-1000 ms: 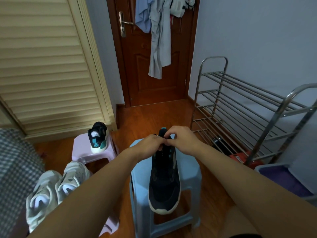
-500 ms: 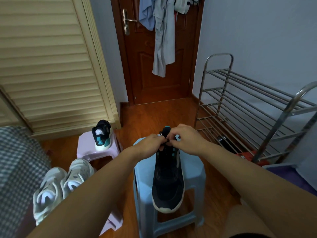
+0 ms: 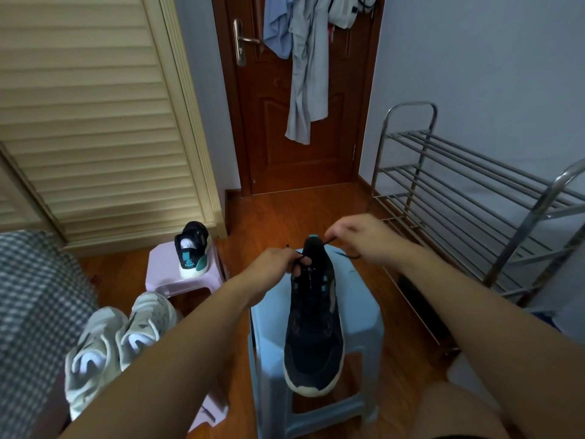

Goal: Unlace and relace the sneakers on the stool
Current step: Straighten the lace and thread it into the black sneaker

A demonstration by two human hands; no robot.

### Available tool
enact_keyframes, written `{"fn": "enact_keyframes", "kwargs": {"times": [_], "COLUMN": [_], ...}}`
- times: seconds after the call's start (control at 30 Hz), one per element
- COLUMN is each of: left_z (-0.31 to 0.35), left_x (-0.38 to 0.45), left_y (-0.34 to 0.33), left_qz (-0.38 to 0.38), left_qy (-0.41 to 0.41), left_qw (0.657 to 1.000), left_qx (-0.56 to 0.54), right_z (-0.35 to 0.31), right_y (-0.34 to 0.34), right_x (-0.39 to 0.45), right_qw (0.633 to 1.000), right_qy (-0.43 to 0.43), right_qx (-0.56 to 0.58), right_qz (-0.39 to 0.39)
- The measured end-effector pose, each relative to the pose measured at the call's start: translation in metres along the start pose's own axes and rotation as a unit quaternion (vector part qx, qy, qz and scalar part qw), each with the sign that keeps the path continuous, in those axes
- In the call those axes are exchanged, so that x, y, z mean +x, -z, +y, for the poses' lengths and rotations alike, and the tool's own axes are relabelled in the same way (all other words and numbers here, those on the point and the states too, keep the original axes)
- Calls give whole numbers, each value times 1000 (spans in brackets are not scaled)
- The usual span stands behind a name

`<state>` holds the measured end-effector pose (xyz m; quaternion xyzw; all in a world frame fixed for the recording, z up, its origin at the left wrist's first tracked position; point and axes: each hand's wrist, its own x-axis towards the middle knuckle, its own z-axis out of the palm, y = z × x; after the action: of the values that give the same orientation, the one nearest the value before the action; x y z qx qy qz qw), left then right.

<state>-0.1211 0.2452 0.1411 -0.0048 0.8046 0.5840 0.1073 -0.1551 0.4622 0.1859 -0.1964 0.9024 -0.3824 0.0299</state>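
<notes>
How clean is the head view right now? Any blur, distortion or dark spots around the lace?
Head view: right hand is motion-smeared, left hand sharper; the thin black lace barely stands out against the black sneaker; wide-angle bending curves the shoe rack and louvred door; light is dim and soft, no glare on the blue stool.

Sneaker on stool; rack right.

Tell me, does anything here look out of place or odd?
The black sneaker overhangs the near edge of the blue stool, toe past the seat. Its mate stands apart on the pink stool. Otherwise nothing stands out.
</notes>
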Motion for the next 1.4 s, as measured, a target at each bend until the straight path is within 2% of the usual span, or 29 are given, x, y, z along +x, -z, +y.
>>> {"fn": "enact_keyframes", "kwargs": {"times": [0.03, 0.07, 0.1, 0.17, 0.2, 0.23, 0.33, 0.37, 0.47, 0.53, 0.6, 0.67, 0.73, 0.8, 0.87, 0.9, 0.93, 0.97, 1.03, 1.07, 1.1, 1.13, 1.2, 1.23, 1.27, 1.33, 1.37, 1.4], "left_z": [-2, -4, -6, -8, -8, -7, -1, 0, -1, -4, -8, -12, -15, -16, -13, -10, -8, -6, -8, -10, -12, -15, -21, -22, -21, -21, -22, -25], "left_x": [0, -1, -1, -2, -2, -3, -3, -3, 0, 3, 3, 4, 7, 8, 6, 4, 1, -1, -12, -20, -25, -26, -28, -26, -25, -26, -28, -30], "left_y": [1, 2, 3, 6, 8, 9, 11, 10, 4, -7, -19, -27, -27, -23, -17, -12, -6, -1, 6, 5, 2, -1, -9, -13, -15, -19, -22, -24], "left_qz": [1, -4, -13, -37, -47, -56, -69, -66, 5, 109, 200, 233, 233, 228, 208, 181, 146, 105, 29, 16, 20, 42, 117, 142, 146, 111, 94, 80], "left_qy": [-1, -6, -12, -23, -25, -26, -31, -38, -84, -125, -171, -207, -224, -234, -237, -223, -193, -152, -54, -12, 14, 23, 23, 28, 33, 27, 21, 22], "left_qw": [1000, 999, 999, 998, 998, 998, 997, 996, 992, 973, 941, 923, 913, 899, 881, 878, 882, 897, 961, 980, 988, 988, 987, 989, 985, 948, 926, 914], "left_qx": [-19, -37, -50, -53, -41, -26, 23, 38, 92, 161, 213, 225, 248, 291, 352, 384, 404, 402, 271, 198, 154, 144, 108, 33, -82, -297, -364, -397], "right_z": [5, 12, 16, 19, 19, 19, 8, 4, 3, 6, 7, 8, 9, 8, 6, 7, 10, 16, 40, 51, 58, 59, 47, 40, 35, 31, 29, 31], "right_y": [10, 17, 21, 14, 6, -5, -38, -49, -69, -68, -63, -58, -51, -50, -49, -46, -43, -38, -30, -31, -37, -45, -59, -63, -67, -72, -72, -71], "right_x": [-3, -7, -10, -15, -15, -13, -8, -4, 2, 4, 3, 2, 3, 6, 10, 12, 13, 14, 15, 13, 9, 7, 10, 12, 14, 17, 15, 13], "right_qw": [993, 984, 981, 973, 962, 963, 994, 995, 995, 998, 995, 987, 979, 987, 998, 997, 975, 936, 865, 849, 856, 886, 956, 977, 983, 972, 972, 979], "right_qy": [-49, -89, -134, -167, -152, -124, -50, -36, -27, -55, -75, -90, -85, -59, -9, 48, 123, 182, 214, 216, 205, 178, 83, 15, -38, -100, -112, -101], "right_qx": [104, 152, 140, -61, -133, -146, -37, -43, -88, -30, 30, 110, 161, 114, 21, -63, -183, -299, -449, -477, -468, -419, -248, -147, -47, 86, 84, 14], "right_qz": [17, 16, -14, -144, -183, -188, -95, -77, -37, -27, -52, -73, -94, -97, -50, -15, 22, 47, 68, 71, 78, 89, 132, 156, 174, 194, 191, 177]}}
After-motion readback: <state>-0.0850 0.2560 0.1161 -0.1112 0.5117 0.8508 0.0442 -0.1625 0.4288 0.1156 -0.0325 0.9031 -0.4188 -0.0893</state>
